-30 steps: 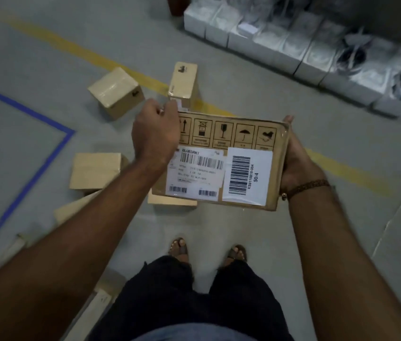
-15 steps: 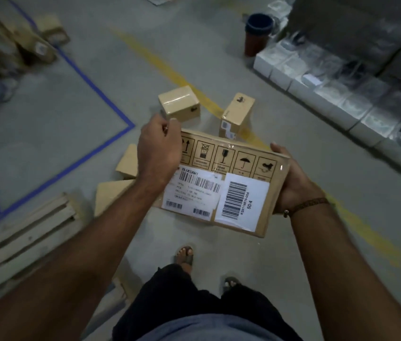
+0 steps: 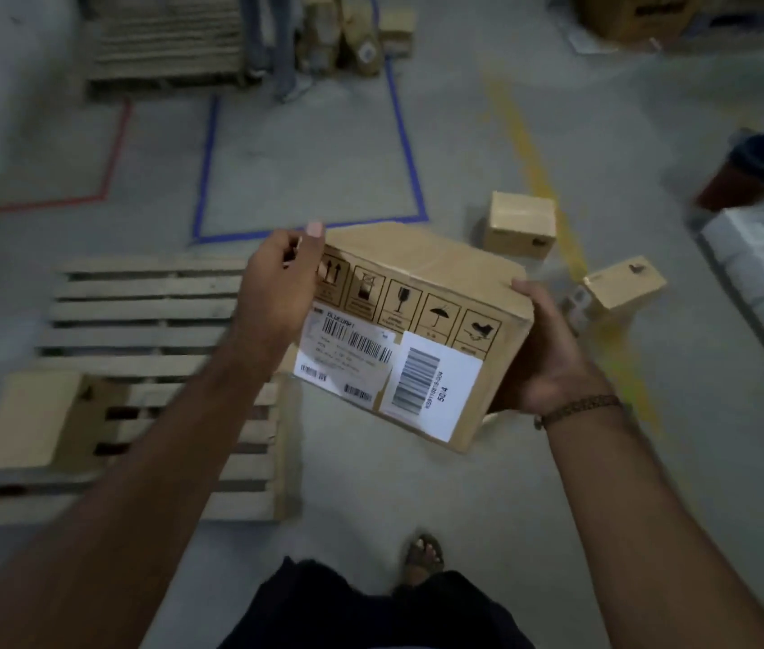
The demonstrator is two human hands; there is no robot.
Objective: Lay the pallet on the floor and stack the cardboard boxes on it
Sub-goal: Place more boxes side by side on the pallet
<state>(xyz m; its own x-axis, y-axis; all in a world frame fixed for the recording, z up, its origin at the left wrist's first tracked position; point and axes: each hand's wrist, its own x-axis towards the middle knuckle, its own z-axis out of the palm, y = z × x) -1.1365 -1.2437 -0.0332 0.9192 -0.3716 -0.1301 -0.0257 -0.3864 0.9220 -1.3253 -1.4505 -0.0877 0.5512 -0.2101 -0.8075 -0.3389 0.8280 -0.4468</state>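
Pallet (image 3: 145, 316) lies on the floor with one box (image 3: 26, 421) aboard; both hands grip another box (image 3: 412, 330); two boxes wait

Dim, flat indoor light, smeared by motion.
The held cardboard box (image 3: 417, 330) shows the sharpest print; its white label (image 3: 431, 386) is the brightest patch. The pallet (image 3: 145, 330), floor (image 3: 305, 161) lines and frame edges blur and bend; shadows stay faint.

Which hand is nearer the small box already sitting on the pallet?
Left. The left hand grips the carried box over the pallet bearing that small box; the right hand is farther away.
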